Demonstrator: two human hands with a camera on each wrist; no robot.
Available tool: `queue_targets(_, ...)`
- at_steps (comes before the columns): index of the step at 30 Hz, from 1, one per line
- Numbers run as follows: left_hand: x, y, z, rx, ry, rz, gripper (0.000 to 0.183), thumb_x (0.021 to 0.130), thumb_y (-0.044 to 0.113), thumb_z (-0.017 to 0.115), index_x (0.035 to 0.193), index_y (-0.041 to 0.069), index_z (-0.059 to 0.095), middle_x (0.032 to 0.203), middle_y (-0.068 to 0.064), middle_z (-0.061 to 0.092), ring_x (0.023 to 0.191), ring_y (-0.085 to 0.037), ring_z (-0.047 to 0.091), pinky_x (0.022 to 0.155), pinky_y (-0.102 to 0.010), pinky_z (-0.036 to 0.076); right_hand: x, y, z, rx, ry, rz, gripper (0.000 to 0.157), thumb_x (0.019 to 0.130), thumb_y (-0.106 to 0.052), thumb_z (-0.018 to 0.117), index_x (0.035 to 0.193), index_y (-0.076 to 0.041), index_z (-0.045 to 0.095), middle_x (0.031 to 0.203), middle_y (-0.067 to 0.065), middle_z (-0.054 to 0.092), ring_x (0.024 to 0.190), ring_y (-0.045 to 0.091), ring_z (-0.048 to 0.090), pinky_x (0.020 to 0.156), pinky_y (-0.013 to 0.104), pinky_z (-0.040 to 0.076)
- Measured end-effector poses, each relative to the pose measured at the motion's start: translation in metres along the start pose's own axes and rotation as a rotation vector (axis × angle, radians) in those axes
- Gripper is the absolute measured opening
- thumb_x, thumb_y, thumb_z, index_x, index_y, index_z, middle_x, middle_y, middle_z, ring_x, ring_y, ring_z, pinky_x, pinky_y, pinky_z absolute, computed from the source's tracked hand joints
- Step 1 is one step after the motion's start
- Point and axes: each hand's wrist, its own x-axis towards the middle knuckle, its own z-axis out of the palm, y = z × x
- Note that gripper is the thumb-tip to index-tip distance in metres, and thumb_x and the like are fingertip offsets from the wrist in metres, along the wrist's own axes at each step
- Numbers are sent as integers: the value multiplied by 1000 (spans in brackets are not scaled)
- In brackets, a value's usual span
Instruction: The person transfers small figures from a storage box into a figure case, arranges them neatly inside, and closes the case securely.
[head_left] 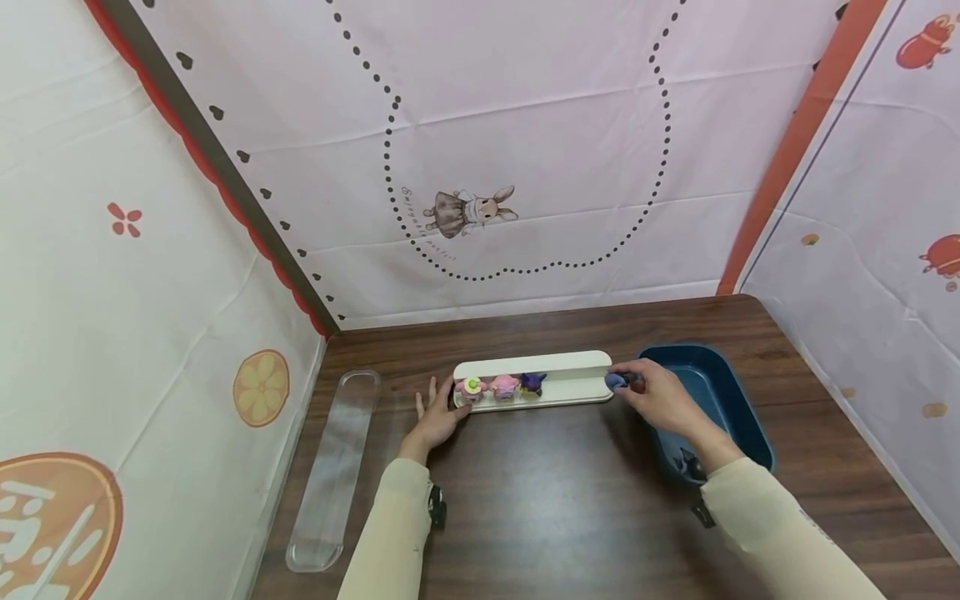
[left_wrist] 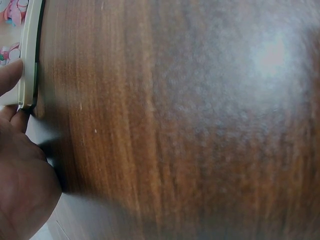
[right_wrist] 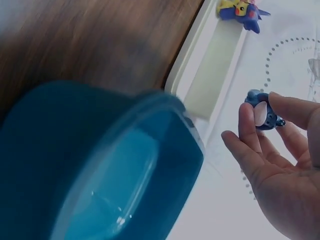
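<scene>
A long white box lies on the table with small toy figures in its left part: one pink with a yellow-and-white top, a pink one, and a purple one with a yellow face. My left hand grips the box's left end, its thumb over the front rim and other fingers around the end. Above the box's right end, my right hand pinches a small blue figure with a pale belly between thumb and fingertips. The figure hangs clear of the box.
A deep blue bin stands right of the white box, under my right forearm, with a dark figure inside. A clear plastic lid or tray lies at the left. Printed cloth walls in the back and both sides.
</scene>
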Motion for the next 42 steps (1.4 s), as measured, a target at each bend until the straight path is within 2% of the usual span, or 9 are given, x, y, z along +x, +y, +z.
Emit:
queue_targets(4, -1, 1, 0, -9, 5, 7, 79, 102, 35, 64, 165, 9, 25, 170, -21, 26, 163, -35, -10, 124, -60, -20, 7, -2, 13, -18, 17, -22, 34, 99, -14, 69, 133, -5, 68, 118, 17, 63, 96, 29, 67, 75, 42, 59)
queue_targets(7, -1, 1, 0, -11, 5, 8, 79, 101, 36, 64, 165, 9, 26, 170, -21, 25, 163, -36, -10, 124, -60, -20, 12, -2, 22, -38, 27, -37, 35, 99, -15, 71, 132, -5, 69, 116, 17, 64, 96, 29, 67, 80, 46, 58)
queue_targets(13, 0, 2, -1, -17, 5, -4, 79, 101, 36, 65, 165, 10, 25, 172, -22, 16, 161, -39, -15, 124, -62, -19, 23, -7, 35, -45, 26, -49, 35, 98, -16, 73, 132, -8, 70, 117, 17, 65, 90, 23, 69, 73, 38, 57)
queue_targets(18, 0, 2, -2, -6, -1, -16, 79, 102, 37, 63, 166, 13, 23, 174, -20, 11, 160, -39, -21, 125, -62, -18, 31, -10, 43, -18, 15, -54, 35, 98, -15, 73, 131, -9, 70, 122, 18, 64, 93, 26, 73, 73, 39, 61)
queue_targets(29, 4, 1, -4, 0, -12, -1, 79, 102, 37, 63, 166, 14, 22, 173, -17, 20, 163, -31, -14, 125, -58, -21, 43, -14, 62, 11, -10, -70, 34, 98, -15, 72, 131, -7, 71, 124, 17, 64, 93, 27, 74, 77, 42, 60)
queue_targets(37, 4, 3, -3, 17, -7, 0, 78, 102, 36, 63, 166, 14, 23, 172, -16, 23, 163, -32, -12, 125, -57, -21, 52, -17, 82, 73, 16, -1, 32, 98, -10, 71, 128, -6, 63, 128, 18, 67, 102, 32, 73, 83, 47, 61)
queue_targets(42, 3, 2, -1, 8, -4, -6, 78, 103, 35, 63, 166, 15, 23, 172, -16, 23, 163, -32, -12, 125, -58, -21, 54, -17, 90, 85, 40, 44, 29, 96, -8, 72, 123, -5, 62, 127, 19, 69, 102, 32, 73, 82, 46, 61)
